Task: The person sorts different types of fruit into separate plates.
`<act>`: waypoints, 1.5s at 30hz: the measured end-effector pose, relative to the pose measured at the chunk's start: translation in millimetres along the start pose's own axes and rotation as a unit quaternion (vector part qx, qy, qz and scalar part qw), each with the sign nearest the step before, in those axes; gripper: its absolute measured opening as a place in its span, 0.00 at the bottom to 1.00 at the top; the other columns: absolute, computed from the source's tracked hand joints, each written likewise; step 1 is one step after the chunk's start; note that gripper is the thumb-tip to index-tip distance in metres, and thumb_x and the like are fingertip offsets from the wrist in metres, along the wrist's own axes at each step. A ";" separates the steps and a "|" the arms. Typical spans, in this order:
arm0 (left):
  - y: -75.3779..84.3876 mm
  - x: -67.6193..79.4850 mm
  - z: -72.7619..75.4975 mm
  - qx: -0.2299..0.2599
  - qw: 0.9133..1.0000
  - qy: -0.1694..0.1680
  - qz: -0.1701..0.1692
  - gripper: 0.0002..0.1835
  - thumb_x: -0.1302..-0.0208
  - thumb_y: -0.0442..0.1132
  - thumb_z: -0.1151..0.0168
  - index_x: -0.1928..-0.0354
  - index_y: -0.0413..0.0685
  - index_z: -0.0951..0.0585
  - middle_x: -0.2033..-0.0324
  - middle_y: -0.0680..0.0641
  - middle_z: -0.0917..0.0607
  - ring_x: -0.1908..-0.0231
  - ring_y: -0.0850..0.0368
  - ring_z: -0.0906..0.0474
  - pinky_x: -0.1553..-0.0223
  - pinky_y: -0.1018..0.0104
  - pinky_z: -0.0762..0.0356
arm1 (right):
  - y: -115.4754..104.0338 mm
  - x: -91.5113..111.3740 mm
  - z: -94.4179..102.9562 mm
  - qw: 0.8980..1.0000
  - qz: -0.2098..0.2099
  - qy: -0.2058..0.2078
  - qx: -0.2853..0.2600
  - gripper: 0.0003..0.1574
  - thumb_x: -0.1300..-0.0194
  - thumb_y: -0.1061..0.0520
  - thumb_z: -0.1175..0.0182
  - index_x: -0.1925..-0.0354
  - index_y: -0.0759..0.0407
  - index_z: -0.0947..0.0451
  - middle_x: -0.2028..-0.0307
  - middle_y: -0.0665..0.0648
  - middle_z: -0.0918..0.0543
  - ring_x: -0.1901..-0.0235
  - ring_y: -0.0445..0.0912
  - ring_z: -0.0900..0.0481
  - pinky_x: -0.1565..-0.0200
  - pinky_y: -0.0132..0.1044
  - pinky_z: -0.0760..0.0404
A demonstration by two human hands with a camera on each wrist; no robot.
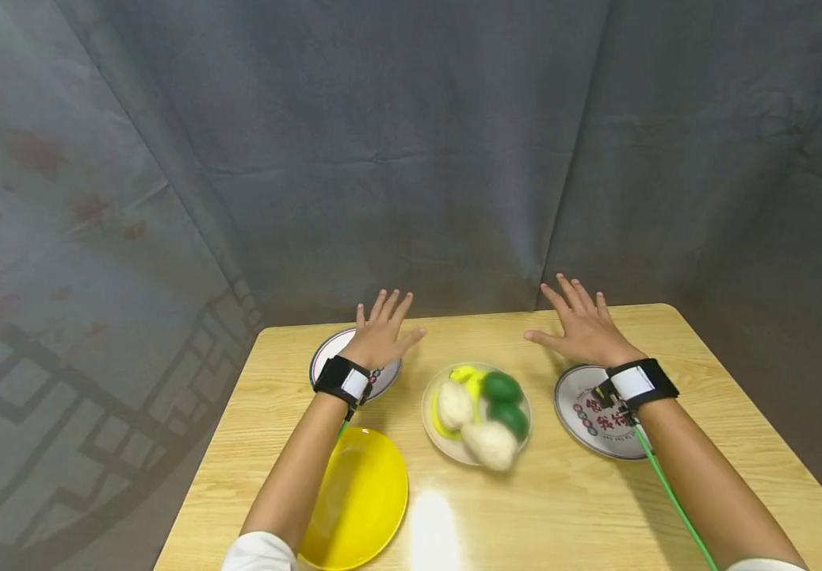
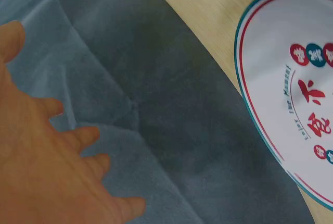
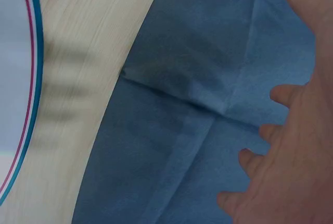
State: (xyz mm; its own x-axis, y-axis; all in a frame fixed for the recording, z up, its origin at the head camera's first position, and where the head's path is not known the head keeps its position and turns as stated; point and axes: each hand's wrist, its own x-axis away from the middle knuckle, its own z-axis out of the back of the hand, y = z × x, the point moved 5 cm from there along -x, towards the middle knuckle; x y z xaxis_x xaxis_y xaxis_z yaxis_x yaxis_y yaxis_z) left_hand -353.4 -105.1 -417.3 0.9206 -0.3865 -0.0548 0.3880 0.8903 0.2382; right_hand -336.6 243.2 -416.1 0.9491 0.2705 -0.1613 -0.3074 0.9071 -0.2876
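The fingers of your left hand point(image 1: 376, 342) were spread wide just left of centre in the head view; those of your right hand point(image 1: 585, 329) were spread wide too, right of centre. The left printed plate point(image 1: 330, 347) lay partly behind your left hand and wristband point(image 1: 342, 381), the right printed plate point(image 1: 576, 388) below your right hand. Between them, a plate of food pieces point(image 1: 446, 446) stood on the wood-grained table point(image 1: 496, 523), glare at its lower centre. A yellow plate point(image 1: 364, 500) lay lower left. Grey cloth point(image 1: 382, 159) filled the upper frame, brick-patterned at far lower left.
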 end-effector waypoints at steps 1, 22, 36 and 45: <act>2.5 0.7 -0.9 0.003 1.000 0.001 -0.008 0.42 0.30 0.70 0.63 0.22 0.59 0.55 0.22 0.44 0.55 0.22 0.44 0.67 0.29 0.29 0.68 | -2.5 0.0 -0.3 1.000 0.004 -0.002 -0.004 0.63 0.40 0.25 0.44 0.22 0.52 0.57 0.22 0.64 0.64 0.24 0.67 0.66 0.31 0.73 0.69; 75.0 75.1 -73.8 0.084 0.962 -0.067 -0.252 0.36 0.48 0.44 0.29 0.34 0.58 0.27 0.28 0.50 0.34 0.26 0.46 0.45 0.29 0.41 0.43 | -124.1 74.7 -72.7 0.973 0.155 -0.043 -0.168 0.33 0.40 0.39 0.33 0.39 0.48 0.25 0.45 0.50 0.19 0.48 0.42 0.21 0.48 0.43 0.18; 68.1 76.6 -88.7 0.097 0.955 -0.033 -0.278 0.27 0.42 0.45 0.31 0.39 0.63 0.24 0.31 0.55 0.31 0.30 0.55 0.39 0.28 0.51 0.40 | -139.7 70.8 -90.0 0.977 0.121 -0.040 -0.168 0.40 0.44 0.44 0.30 0.36 0.53 0.28 0.52 0.47 0.21 0.60 0.38 0.24 0.61 0.27 0.21; 57.5 91.4 -61.5 0.098 0.964 0.013 -0.247 0.27 0.43 0.43 0.31 0.39 0.61 0.23 0.34 0.54 0.28 0.33 0.56 0.36 0.32 0.57 0.32 | -155.2 57.2 -89.3 0.980 0.131 -0.016 -0.149 0.33 0.44 0.46 0.29 0.41 0.48 0.26 0.53 0.43 0.22 0.61 0.36 0.23 0.62 0.25 0.21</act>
State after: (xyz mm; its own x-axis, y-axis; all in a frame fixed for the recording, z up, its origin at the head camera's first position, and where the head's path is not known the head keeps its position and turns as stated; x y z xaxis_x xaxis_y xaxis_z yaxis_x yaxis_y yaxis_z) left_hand -244.3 -74.4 -468.2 0.6273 -0.7432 -0.2326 0.7662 0.5358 0.3546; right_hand -240.8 89.1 -465.0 0.8354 0.4956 -0.2375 -0.5420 0.6717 -0.5050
